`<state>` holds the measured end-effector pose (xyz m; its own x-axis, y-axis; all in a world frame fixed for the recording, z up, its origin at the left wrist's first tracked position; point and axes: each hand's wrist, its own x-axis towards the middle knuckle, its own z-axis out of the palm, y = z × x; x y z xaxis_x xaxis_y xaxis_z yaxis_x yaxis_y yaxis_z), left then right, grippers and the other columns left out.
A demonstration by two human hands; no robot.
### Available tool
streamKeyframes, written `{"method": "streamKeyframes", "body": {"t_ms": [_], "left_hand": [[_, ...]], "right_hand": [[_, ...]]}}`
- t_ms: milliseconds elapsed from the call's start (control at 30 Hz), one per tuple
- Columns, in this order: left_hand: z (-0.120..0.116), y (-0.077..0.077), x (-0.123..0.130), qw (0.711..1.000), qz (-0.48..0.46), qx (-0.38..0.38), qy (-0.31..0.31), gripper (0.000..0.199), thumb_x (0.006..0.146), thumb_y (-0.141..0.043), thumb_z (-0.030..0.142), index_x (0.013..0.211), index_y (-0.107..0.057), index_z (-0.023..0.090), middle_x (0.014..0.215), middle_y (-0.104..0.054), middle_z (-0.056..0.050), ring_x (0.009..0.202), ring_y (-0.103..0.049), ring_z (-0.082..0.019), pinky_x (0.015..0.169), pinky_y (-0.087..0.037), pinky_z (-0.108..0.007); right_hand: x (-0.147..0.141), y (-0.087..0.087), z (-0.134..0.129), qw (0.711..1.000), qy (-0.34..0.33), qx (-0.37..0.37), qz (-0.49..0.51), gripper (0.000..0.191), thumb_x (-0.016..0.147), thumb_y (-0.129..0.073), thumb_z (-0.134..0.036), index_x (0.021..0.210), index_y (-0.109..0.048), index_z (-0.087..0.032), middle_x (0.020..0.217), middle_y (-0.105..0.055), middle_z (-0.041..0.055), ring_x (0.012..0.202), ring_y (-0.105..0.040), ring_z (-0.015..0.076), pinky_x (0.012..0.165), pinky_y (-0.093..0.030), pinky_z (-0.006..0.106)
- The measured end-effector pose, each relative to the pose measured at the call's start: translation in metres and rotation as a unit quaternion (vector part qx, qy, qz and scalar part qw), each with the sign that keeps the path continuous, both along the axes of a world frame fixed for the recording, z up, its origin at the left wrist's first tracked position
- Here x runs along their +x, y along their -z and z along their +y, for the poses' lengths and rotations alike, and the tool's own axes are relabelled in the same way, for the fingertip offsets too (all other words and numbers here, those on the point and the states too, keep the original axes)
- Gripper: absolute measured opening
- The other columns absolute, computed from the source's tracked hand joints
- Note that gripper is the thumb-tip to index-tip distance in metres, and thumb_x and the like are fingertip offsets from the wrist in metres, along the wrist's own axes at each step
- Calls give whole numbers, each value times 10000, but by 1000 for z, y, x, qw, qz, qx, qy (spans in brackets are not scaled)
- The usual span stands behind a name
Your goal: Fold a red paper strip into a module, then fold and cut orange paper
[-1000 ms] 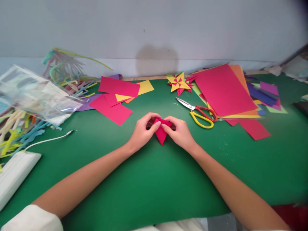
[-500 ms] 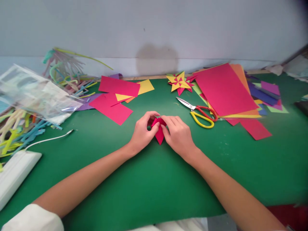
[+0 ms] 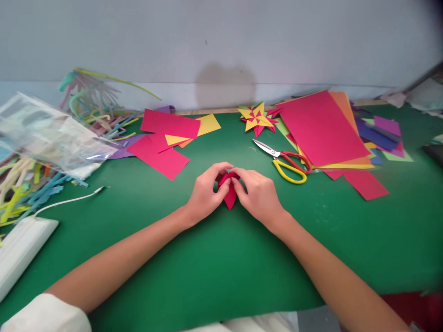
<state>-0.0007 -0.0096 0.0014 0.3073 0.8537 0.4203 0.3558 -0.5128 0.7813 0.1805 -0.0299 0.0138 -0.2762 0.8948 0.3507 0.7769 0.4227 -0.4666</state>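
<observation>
A small folded red paper piece (image 3: 230, 199) is held between both hands at the middle of the green table (image 3: 221, 263), its pointed end toward me. My left hand (image 3: 208, 190) pinches its left side with thumb and fingers. On the right side, my right hand (image 3: 258, 191) grips it, the thumb near the left thumb. The fingers cover the upper part of the fold. Beyond the hands lie scissors (image 3: 287, 160) with red and yellow handles and a yellow and red paper star (image 3: 256, 118).
Red paper rectangles (image 3: 171, 123) and a yellow one lie at the back left. A stack of coloured sheets (image 3: 323, 131) is at the back right. Clear plastic bags (image 3: 51, 133), pipe cleaners (image 3: 41, 198) and a white power strip (image 3: 26, 251) with a cable occupy the left.
Both hands have shifted slightly toward me with the red piece. The fingertips have closed in a little at its top, covering more of it.
</observation>
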Motion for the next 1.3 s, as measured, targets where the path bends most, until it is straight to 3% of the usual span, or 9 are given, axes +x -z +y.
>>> {"method": "streamKeyframes", "body": {"t_ms": [200, 467, 700, 867, 1067, 1300], "left_hand": [[-1, 3, 1, 997, 35, 63, 11, 394, 928, -596, 81, 1297, -591, 219, 1115, -711, -60, 928, -684, -163, 868, -575, -312], [-4, 5, 1, 987, 47, 151, 14, 403, 948, -596, 77, 1332, -570, 196, 1113, -715, -74, 972, -691, -172, 888, -589, -320], [-5, 7, 1, 984, 54, 167, 2, 404, 952, -595, 79, 1335, -572, 207, 1087, -716, -70, 954, -687, -173, 875, -588, -323], [-6, 5, 1, 985, 32, 170, -18, 367, 937, -603, 51, 1270, -600, 203, 1049, -712, -46, 877, -663, -136, 817, -572, -265], [-7, -1, 1, 986, 17, 163, -22, 301, 947, -636, 56, 1212, -608, 196, 1049, -717, -41, 908, -672, -128, 825, -558, -243], [-8, -2, 1, 986, 15, 162, -33, 233, 971, -625, 76, 1167, -629, 202, 995, -718, -32, 866, -666, -130, 792, -552, -253]], "right_hand": [[2, -5, -1, 1000, -6, 18, 3, 216, 1044, -513, -232, 1154, -694, -190, 1121, -789, 119, 966, -732, 279, 814, -510, 376], [-6, -10, -10, 999, -5, 32, -13, 159, 970, -527, -124, 992, -677, -173, 936, -759, 87, 839, -708, 246, 727, -480, 343], [-6, -12, -10, 1000, -2, 15, 16, 150, 951, -551, -120, 973, -686, -183, 888, -748, 75, 817, -693, 242, 728, -470, 336], [-6, -18, -9, 997, 4, -14, 74, 187, 957, -562, -134, 1035, -723, -187, 903, -764, 57, 809, -697, 225, 745, -476, 328], [-6, -25, -9, 983, 5, -85, 165, 201, 935, -579, -128, 1012, -747, -206, 867, -771, 16, 734, -691, 181, 720, -493, 295], [-7, -27, -10, 970, -6, -113, 214, 204, 937, -571, -138, 991, -753, -211, 882, -779, 7, 746, -700, 170, 718, -510, 281]]}}
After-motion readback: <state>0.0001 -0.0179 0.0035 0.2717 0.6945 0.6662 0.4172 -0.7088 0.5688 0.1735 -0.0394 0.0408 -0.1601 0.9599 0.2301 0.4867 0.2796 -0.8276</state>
